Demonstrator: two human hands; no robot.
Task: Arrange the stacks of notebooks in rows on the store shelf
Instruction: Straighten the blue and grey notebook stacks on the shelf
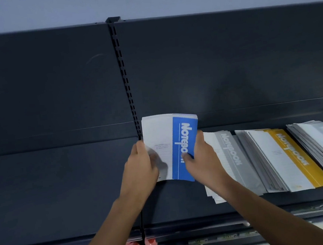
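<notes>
Both the left hand (141, 163) and right hand (201, 156) grip the blue notebook stack (170, 141) by its sides above the dark shelf (63, 181), grey stack (229, 155) just beside at three o'clock, yellow stack (290, 157) beyond.

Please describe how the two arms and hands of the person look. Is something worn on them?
Both arms are bare up to the frame's edge: no sleeves show. The left hand and the right hand wear no gloves, and no rings, watch or bracelets are visible on the fingers or wrists.
</notes>
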